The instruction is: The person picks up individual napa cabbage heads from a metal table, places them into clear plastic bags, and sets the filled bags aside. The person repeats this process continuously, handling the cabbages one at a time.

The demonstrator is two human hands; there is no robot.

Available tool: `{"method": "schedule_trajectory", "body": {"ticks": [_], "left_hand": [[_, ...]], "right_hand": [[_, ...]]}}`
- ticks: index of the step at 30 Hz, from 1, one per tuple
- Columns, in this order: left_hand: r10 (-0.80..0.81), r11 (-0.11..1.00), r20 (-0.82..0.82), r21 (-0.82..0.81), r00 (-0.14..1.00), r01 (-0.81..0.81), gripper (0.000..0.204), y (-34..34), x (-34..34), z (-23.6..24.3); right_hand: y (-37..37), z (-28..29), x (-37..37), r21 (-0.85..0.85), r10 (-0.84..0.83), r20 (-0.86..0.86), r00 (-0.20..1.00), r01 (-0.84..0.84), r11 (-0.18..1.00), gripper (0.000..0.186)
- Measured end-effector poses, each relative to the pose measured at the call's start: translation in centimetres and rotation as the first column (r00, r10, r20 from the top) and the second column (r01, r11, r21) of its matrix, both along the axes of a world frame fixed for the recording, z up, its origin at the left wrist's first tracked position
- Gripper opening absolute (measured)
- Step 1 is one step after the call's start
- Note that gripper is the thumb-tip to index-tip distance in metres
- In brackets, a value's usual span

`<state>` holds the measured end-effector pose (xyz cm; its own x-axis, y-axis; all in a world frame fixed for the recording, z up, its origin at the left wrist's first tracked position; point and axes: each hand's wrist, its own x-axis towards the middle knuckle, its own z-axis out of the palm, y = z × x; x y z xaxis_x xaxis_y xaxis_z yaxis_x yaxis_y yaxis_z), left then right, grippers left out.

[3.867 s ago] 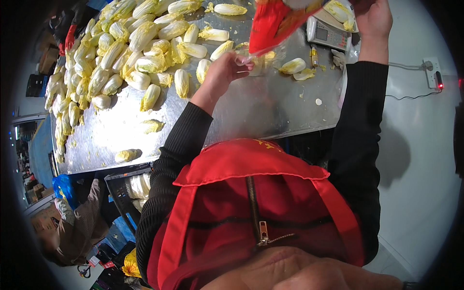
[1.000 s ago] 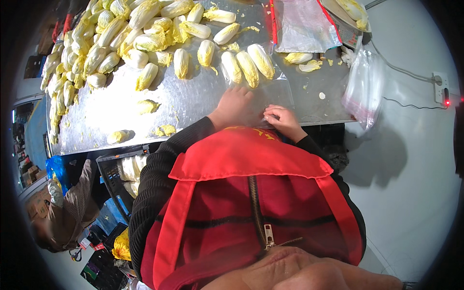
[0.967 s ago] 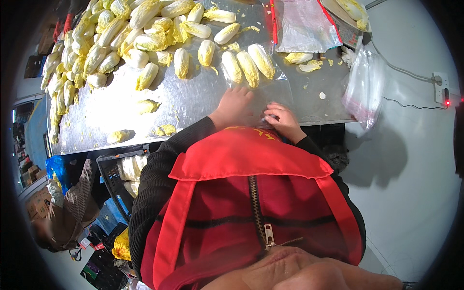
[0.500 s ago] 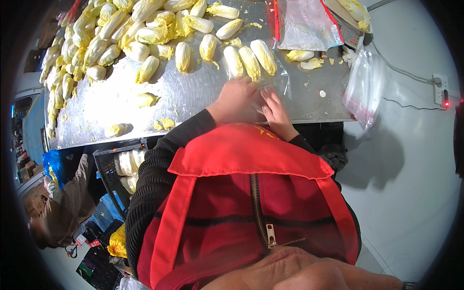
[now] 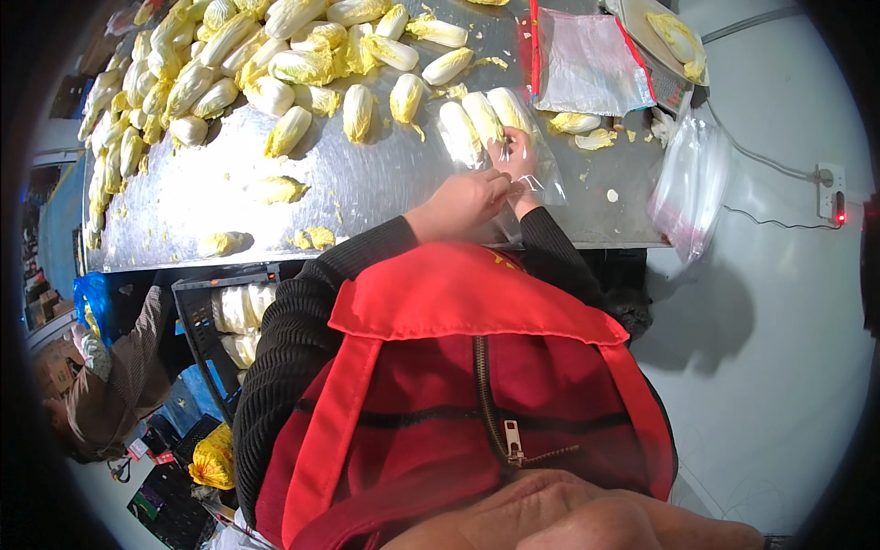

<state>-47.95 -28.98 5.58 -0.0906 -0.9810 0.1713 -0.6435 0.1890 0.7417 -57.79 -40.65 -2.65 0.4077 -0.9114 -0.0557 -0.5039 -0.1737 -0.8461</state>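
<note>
Three pale napa cabbages [image 5: 483,117] lie side by side in a clear plastic bag [image 5: 547,174] on the metal table. My left hand [image 5: 461,201] is closed, pinching the near part of the bag below the cabbages. Reaching up from the near edge, my right hand [image 5: 516,158] rests at the lower ends of the middle and right cabbages. Its fingers are slightly bent and apart, and clear film wrinkles around its wrist. Whether all its fingers are inside the bag is hard to see through the glare.
A large heap of napa cabbages [image 5: 229,46] covers the table's far left. Loose leaves [image 5: 280,190] lie nearer. A red-edged bag [image 5: 591,62] and a scale [image 5: 676,92] stand far right; clear bags [image 5: 689,179] hang at the right edge. Another person [image 5: 119,394] is at lower left.
My right hand has moved up and left toward the cabbages, into or over the bag mouth. My left hand has drawn back toward me, away from the cabbage ends. The cabbages look shifted slightly right.
</note>
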Motion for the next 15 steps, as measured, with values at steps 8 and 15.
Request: {"method": "schedule_trajectory", "body": {"ticks": [8, 15], "left_hand": [[0.059, 0.995, -0.005, -0.081, 0.998, -0.059, 0.019, 0.3, 0.1, 0.3], [0.085, 0.996, 0.074, 0.001, 0.994, -0.085, 0.034, 0.1, 0.2, -0.3]], "right_hand": [[-0.4, 0.2, -0.3, -0.030, 0.164, -0.092, 0.982, -0.167, 0.985, 0.051], [-0.8, 3.6, -10.9, 0.502, 0.796, -0.046, 0.604, -0.675, 0.541, 0.036]]}}
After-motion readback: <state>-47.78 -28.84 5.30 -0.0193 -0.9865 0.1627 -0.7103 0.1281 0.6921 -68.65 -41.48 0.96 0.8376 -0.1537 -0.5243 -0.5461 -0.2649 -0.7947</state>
